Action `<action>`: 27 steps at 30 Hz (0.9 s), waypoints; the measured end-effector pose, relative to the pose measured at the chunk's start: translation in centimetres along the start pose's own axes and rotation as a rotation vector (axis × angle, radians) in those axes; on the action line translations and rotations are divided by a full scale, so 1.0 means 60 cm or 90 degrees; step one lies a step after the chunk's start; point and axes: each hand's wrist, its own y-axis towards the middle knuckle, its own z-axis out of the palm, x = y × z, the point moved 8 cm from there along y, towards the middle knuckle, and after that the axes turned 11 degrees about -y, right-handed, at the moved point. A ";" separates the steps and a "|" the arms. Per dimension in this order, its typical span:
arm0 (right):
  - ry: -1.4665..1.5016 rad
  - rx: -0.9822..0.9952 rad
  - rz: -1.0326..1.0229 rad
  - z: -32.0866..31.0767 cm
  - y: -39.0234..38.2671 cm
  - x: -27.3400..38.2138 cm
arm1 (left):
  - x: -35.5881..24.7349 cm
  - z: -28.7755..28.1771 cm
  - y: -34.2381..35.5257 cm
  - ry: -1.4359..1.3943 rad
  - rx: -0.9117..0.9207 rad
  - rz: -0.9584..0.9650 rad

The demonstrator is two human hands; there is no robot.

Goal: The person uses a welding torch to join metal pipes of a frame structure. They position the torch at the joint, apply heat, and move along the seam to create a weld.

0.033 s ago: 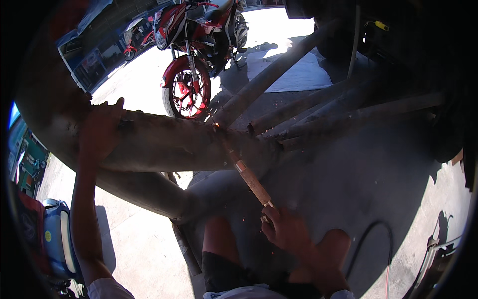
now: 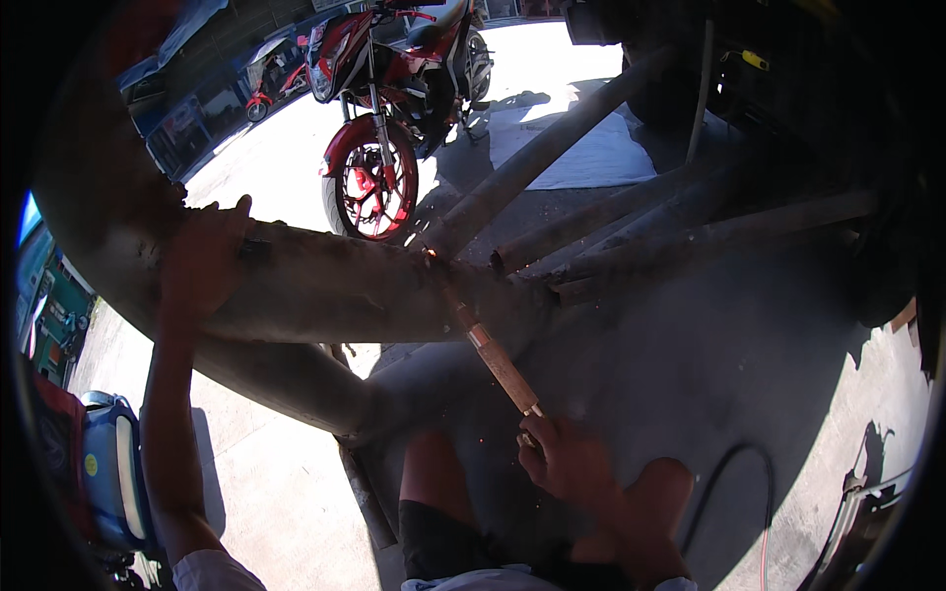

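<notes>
My right hand (image 2: 567, 460) is closed around the rear end of a long torch (image 2: 507, 372) with a brown cylindrical barrel and brass-coloured fittings. The torch slants up and left. Its narrow front end meets a small orange glow (image 2: 431, 254) where a slanting pipe (image 2: 552, 158) joins a thick, grimy metal tube (image 2: 315, 281). My left hand (image 2: 204, 258) rests on that tube further left, its fingers stretched over the upper edge and holding nothing loose. Shadow hides part of the left fingers. Small sparks show near the glow and below the torch.
Behind the tube stands a red and black motorcycle (image 2: 379, 128), near a white sheet (image 2: 581, 148) on the ground. Further pipes (image 2: 591, 222) run right into shadow. A dark hose (image 2: 724, 458) curves over the floor at right. Something blue and rounded (image 2: 113, 473) stands at left.
The view has shifted very slightly. Both hands and the torch hold practically the same places, and the glow at the pipe joint remains.
</notes>
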 end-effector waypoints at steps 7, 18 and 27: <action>0.090 -0.131 -0.018 -0.051 -0.086 0.026 | -0.015 -0.018 0.009 -0.040 -0.067 0.076; 0.603 -0.296 0.484 -0.028 -0.211 -0.091 | -0.013 -0.011 0.030 -0.070 -0.035 0.068; 0.663 -0.315 0.677 0.014 -0.254 -0.198 | -0.017 -0.014 0.043 -0.056 0.011 0.029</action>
